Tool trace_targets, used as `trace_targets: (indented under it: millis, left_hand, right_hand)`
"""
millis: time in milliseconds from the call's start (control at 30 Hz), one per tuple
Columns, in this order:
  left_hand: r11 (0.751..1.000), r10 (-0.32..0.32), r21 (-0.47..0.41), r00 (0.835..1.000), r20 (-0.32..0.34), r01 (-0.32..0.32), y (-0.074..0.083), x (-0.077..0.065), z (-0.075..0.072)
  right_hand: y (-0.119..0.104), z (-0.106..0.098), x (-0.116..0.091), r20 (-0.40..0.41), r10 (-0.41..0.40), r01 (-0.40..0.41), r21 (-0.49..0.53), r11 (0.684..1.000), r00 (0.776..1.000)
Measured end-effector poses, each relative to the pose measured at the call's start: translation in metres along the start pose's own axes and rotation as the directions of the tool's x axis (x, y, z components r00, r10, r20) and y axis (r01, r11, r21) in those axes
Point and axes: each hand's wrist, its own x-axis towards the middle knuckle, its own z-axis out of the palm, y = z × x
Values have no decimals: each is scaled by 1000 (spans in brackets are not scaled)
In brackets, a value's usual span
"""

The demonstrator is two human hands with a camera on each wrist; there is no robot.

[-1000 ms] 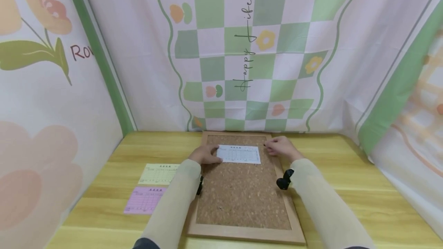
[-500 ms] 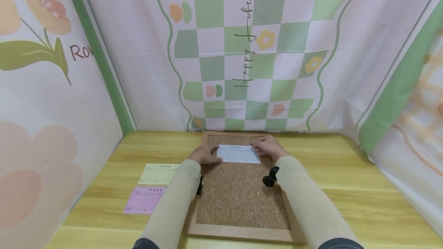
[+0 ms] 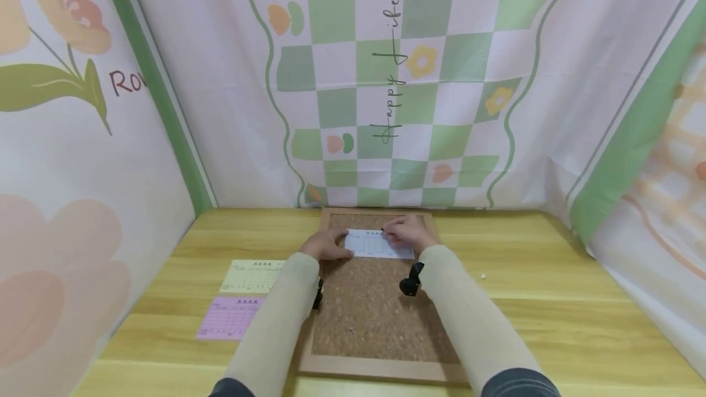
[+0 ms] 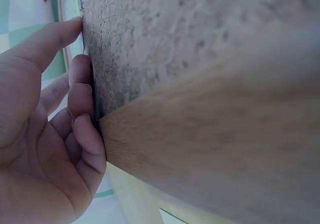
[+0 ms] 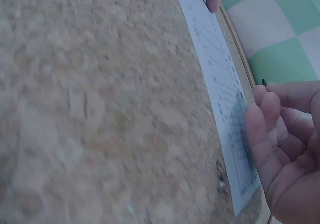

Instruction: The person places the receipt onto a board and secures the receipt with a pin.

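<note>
A white printed paper slip (image 3: 365, 246) lies across the upper part of a cork board (image 3: 380, 317) with a wooden frame. My left hand (image 3: 325, 246) rests on the slip's left end, its thumb and a fingertip pressing the paper. In the left wrist view, the other fingers (image 4: 82, 102) of that hand bend against the board's edge. My right hand (image 3: 409, 233) is over the right half of the slip. Its thumb and forefinger pinch a small black pin-like thing (image 5: 265, 83), mostly hidden by the fingertips.
Left of the board, a yellow printed slip (image 3: 250, 276) and a purple one (image 3: 226, 318) lie on the wooden table (image 3: 160, 299), partly behind the left sleeve. A tiny white object (image 3: 483, 276) sits right of the board. A patterned curtain (image 3: 380, 90) hangs behind.
My right hand has moved left, from the board's right edge to over the slip, keeping the black thing pinched. The tiny white object has come into sight. My left hand stays put.
</note>
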Motion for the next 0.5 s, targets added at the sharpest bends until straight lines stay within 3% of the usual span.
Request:
trace_targets:
  millis: [500]
  left_hand:
    - [1000, 13, 17, 1000, 21, -14, 0, 3, -3]
  right_hand:
    - [1, 26, 12, -87, -6, 5, -11, 1000, 996]
